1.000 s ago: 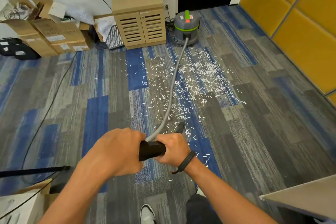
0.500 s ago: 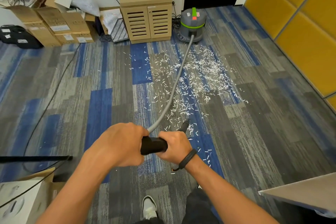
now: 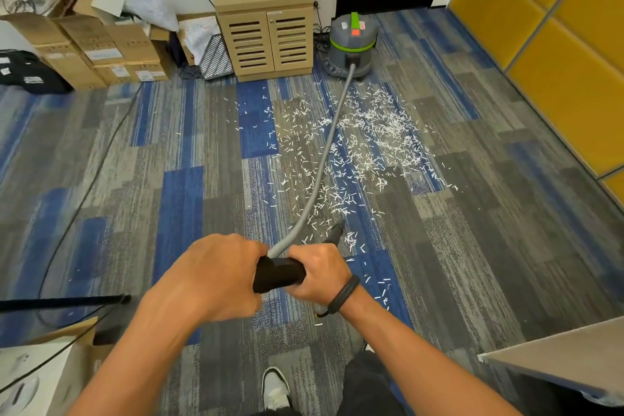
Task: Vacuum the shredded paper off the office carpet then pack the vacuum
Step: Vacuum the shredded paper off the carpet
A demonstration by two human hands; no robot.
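Left grip (image 3: 216,275) and right grip (image 3: 319,272) both clamped on black vacuum handle (image 3: 278,273). Grey hose (image 3: 326,159) running across carpet (image 3: 472,230) to canister vacuum (image 3: 353,40). Shredded paper (image 3: 364,145) scattered around hose, mid-floor

No legible writing anywhere on the floor or the stored things.
The cardboard boxes (image 3: 101,47) by the wall carry white labels whose print is too small to read. The grey vacuum canister (image 3: 353,40) bears a small white sticker and an orange one near its green handle, both blurred. White tags on the black bag (image 3: 28,73) are likewise unreadable.
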